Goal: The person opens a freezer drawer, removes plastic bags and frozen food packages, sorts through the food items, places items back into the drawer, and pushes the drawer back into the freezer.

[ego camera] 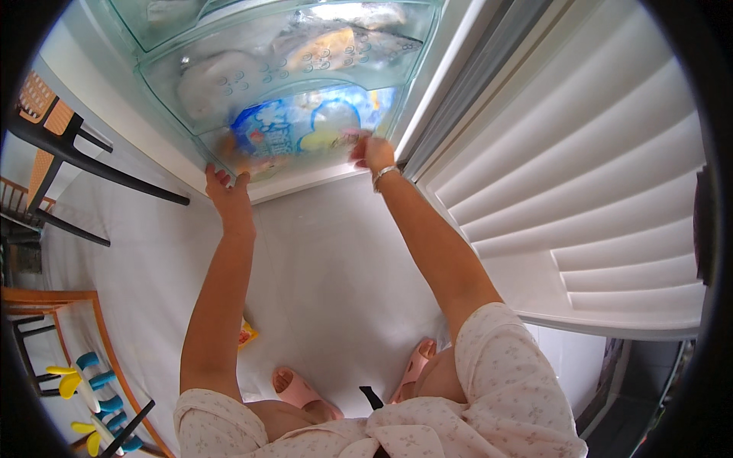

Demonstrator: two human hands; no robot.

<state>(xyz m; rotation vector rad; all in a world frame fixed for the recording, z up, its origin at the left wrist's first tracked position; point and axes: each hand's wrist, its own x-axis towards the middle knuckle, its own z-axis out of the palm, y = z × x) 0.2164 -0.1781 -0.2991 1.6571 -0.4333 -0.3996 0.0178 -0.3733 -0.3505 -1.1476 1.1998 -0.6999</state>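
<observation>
In front of me is the clear, greenish bottom drawer [275, 172] of an upright freezer. A blue printed plastic bag [275, 129] shows through its front. My left hand [229, 192] is at the drawer's lower left corner, with the thumb at the front and the fingers at the side. My right hand [375, 153] grips the drawer's lower right side, its fingers curled and blurred; a bracelet [385, 177] circles that wrist. Above sits a second clear drawer [252, 86] holding frosted bags of food, their contents hard to make out.
The white freezer door [561, 189] stands open on the right. A black-legged chair [103, 160] is at the left. On the grey floor [332, 275], a yellow packet [247, 335] lies partly behind my left arm. Pink slippers [303, 392] are on my feet. Toy-like yellow-and-blue pieces [86, 378] appear lower left.
</observation>
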